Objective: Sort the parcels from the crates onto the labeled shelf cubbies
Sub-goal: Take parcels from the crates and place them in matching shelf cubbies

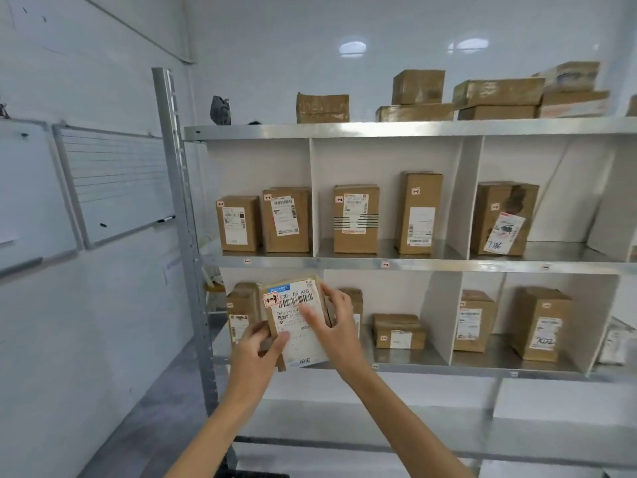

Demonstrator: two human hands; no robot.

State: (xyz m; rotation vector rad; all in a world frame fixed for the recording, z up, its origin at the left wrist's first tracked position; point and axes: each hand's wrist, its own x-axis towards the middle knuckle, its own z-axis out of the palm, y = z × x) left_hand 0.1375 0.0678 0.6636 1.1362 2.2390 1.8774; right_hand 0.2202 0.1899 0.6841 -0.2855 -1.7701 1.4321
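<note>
White walls close off the corner where a galvanised shelf unit [379, 127] stands, and we face its left end. In front of the shelf unit's lower tier, at the leftmost cubby, we hold a flat cardboard parcel [289, 315] upright and slightly tilted, with its shipping label towards us. The print reads "530 D5 A68" above a barcode, and a red-edged sticker [271, 299] with a handwritten mark sits at the label's upper left corner.

Our left hand [256, 353] grips the parcel's lower left corner, thumb on the front face and fingers curled round the edge. Our right hand [339, 326] clasps the right edge, thumb lying across the label and fingers wrapped behind. Whether the parcel's bottom touches the shelf board we cannot tell.

Behind it in that cubby stands a brown box [241, 315], partly hidden. On the shelf unit's middle tier, two boxes stand in the left cubby and two in the centre cubby. One box [503, 219] with handwritten digits on its label stands in the right cubby. Taped cartons [496, 94] are stacked on the shelf unit's top board. Left of the shelf unit, a ruled whiteboard [117, 181] hangs on the wall with a marker [165, 219] on its ledge.
</note>
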